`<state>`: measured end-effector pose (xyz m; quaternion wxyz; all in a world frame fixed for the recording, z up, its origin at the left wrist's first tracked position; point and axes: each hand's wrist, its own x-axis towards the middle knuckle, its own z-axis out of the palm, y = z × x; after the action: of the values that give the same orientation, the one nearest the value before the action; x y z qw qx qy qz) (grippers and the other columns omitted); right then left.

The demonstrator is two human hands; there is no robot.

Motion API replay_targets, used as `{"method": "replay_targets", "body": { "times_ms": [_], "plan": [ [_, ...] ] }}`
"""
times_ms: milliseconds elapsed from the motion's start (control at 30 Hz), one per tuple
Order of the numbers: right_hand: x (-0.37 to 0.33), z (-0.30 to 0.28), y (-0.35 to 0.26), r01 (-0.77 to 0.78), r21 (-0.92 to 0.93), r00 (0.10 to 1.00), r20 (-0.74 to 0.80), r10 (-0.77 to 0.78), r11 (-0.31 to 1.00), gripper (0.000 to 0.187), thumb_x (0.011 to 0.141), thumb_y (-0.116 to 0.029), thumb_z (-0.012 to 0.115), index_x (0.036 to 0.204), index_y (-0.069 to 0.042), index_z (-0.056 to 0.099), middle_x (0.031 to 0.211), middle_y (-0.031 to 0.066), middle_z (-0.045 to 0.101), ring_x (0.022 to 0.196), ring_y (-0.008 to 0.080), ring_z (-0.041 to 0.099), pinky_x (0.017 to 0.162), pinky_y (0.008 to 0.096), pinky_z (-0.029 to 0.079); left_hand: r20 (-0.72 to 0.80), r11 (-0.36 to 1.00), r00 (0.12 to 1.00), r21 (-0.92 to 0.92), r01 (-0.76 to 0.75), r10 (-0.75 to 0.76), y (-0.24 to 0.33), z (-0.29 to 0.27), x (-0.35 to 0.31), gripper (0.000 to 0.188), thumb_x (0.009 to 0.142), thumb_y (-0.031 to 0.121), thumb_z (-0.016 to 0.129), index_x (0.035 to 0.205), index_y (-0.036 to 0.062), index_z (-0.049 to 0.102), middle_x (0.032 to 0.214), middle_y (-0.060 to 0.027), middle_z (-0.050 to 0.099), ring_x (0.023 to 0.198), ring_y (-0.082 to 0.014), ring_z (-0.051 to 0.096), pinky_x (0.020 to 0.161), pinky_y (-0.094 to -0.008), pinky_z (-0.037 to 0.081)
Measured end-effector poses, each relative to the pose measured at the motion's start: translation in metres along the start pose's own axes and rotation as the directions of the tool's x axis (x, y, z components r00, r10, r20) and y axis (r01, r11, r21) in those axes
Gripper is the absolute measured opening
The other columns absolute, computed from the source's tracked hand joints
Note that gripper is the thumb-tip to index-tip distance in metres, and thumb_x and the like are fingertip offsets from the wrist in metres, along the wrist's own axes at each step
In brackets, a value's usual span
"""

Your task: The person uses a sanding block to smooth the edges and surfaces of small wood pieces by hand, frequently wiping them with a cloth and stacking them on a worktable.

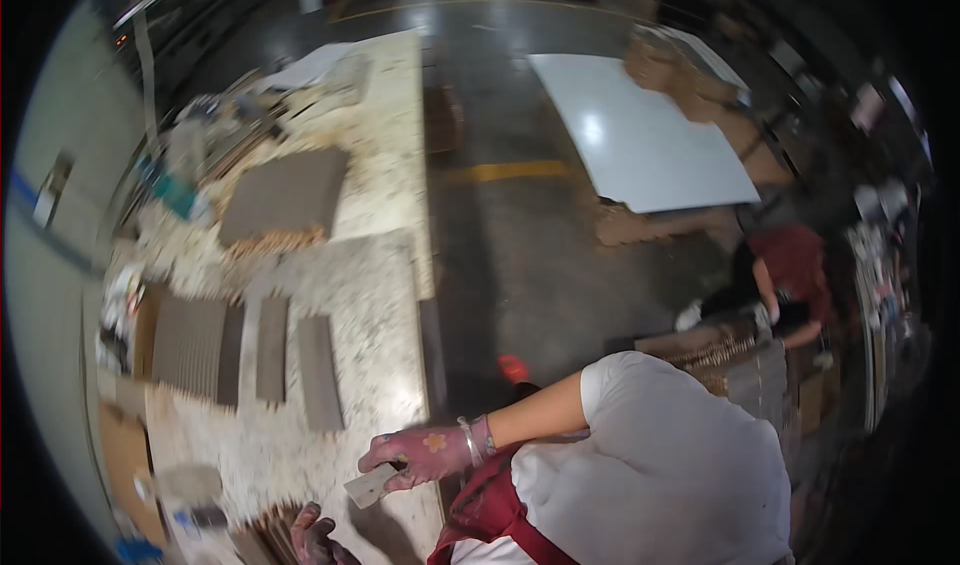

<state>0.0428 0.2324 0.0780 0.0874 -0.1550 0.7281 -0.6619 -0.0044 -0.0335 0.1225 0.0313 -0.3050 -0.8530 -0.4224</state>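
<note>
Our right hand (425, 455), in a stained pink glove, has its grip closed on a flat metal scraper (372, 486) over the speckled stone surface (370, 295). At seven o'clock our left hand (315, 540) touches ridged grey strips (268, 537); its grip we cannot tell.

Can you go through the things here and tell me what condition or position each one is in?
Right hand: gripping a flat grey scraper.
Left hand: low at the table edge, grip unclear.
Grey strips: lying flat on the speckled worktable.
White board: lying flat.
</note>
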Motion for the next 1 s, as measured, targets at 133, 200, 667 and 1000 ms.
{"method": "replay_targets", "body": {
  "times_ms": [133,200,667,1000],
  "plan": [
    [-0.049,-0.05,0.009,0.016,-0.062,0.955,-0.296,-0.034,0.998,0.038,0.083,-0.023,0.061,0.113,0.0,0.053,0.108,0.0163,0.055,0.102,0.031,0.055,0.088,0.0363,0.043,0.134,0.986,0.988,-0.135,0.1,-0.082,-0.009,0.073,0.065,0.048,0.093,0.039,0.049,0.114,-0.004,0.055,0.111,-0.0158,0.058,0.105,-0.027,0.053,0.093,-0.0379,0.041],
    [-0.073,-0.063,0.022,0.013,-0.094,0.89,-0.453,-0.054,0.996,0.037,0.082,-0.022,0.062,0.111,-0.001,0.054,0.103,0.0152,0.057,0.097,0.03,0.057,0.083,0.0361,0.045,0.148,0.976,0.983,0.177,-0.131,0.105,0.008,0.101,0.103,0.049,0.093,0.036,0.051,0.121,-0.0048,0.048,0.117,-0.0174,0.056,0.112,-0.0298,0.05,0.099,-0.0412,0.037],
    [-0.161,-0.066,0.044,-0.162,0.042,0.635,-0.76,0.136,0.986,0.041,0.082,-0.02,0.063,0.116,0.0,0.051,0.11,0.0155,0.057,0.104,0.0302,0.055,0.091,0.0358,0.043,0.128,0.801,0.977,0.559,-0.214,0.172,-0.012,0.157,0.099,0.053,0.096,0.043,0.041,0.132,0.006,0.048,0.132,-0.0252,0.045,0.117,-0.0419,0.046,0.098,-0.0482,0.037],
    [-0.151,-0.065,0.061,-0.08,-0.027,0.665,-0.747,0.033,0.996,0.045,0.08,-0.017,0.066,0.117,0.002,0.049,0.11,0.0177,0.054,0.106,0.0335,0.052,0.091,0.0375,0.042,0.049,0.798,0.971,0.561,-0.222,0.236,0.004,0.163,0.096,0.052,0.094,0.047,0.041,0.127,0.0084,0.055,0.127,-0.0193,0.052,0.117,-0.0379,0.048,0.102,-0.0528,0.03]
  ]
}}
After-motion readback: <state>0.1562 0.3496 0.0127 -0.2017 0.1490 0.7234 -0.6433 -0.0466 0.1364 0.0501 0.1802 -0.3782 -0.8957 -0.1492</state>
